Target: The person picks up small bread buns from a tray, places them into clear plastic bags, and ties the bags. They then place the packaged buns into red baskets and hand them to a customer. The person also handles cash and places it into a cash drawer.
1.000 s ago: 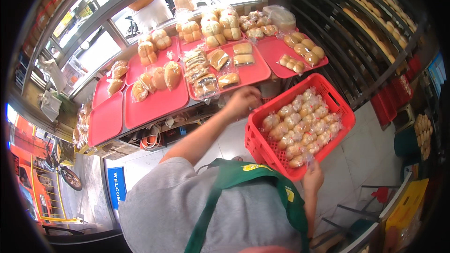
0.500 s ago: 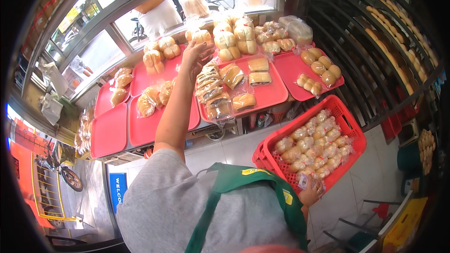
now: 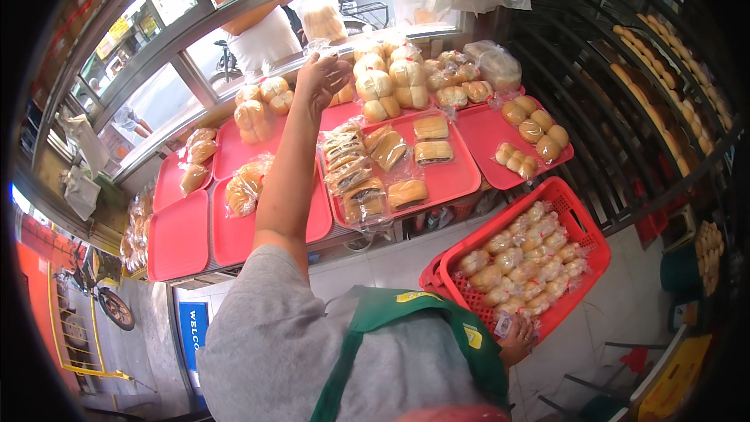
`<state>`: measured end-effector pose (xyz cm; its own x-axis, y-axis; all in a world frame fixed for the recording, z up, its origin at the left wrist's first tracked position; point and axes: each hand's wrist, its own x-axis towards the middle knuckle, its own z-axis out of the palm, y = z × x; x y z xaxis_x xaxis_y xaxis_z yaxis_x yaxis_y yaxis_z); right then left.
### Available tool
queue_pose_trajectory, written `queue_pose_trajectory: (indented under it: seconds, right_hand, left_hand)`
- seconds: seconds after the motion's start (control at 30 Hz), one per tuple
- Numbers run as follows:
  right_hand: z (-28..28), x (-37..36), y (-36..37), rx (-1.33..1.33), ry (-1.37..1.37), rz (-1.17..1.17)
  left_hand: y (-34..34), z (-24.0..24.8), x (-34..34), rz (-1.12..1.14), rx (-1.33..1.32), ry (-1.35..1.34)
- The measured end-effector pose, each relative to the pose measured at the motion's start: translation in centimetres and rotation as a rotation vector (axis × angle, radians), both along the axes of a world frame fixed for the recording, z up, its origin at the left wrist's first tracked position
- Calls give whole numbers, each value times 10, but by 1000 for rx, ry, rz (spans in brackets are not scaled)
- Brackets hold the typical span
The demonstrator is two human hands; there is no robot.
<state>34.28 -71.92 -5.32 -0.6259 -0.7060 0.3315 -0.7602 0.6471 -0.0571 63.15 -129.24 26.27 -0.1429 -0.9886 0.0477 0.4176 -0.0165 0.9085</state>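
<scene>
Head view: left hand (image 3: 323, 80), fingers loosely spread, could knock bagged bread (image 3: 376, 86) if lowered carelessly; right hand (image 3: 517, 340), grip unclear, leaning could tip red crate (image 3: 576, 291).

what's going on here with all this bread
Someone in a green apron has their left hand out over red trays, by the bread at the back; its grip is unclear. Their right hand is at the near end of a red crate holding bagged buns. Bagged bread lies on most of the trays.
</scene>
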Motion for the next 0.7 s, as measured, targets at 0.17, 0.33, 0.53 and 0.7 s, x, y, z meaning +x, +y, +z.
queue_pose_trajectory:
  seconds: [0.17,0.33,0.53,0.7]
  right_hand:
    - [-2,-3,9,60,-121,16]
    - [0,-1,4,-2,-52,86]
    - [0,3,-4,-33,-20,124]
    - [-1,1,-3,-41,-4,147]
  left_hand:
    - [22,-4,-18,11,48,-28]
    - [48,-15,-26,-49,69,-4]
    - [89,-11,-30,-29,30,-105]
    - [147,-71,-64,-315,-17,-309]
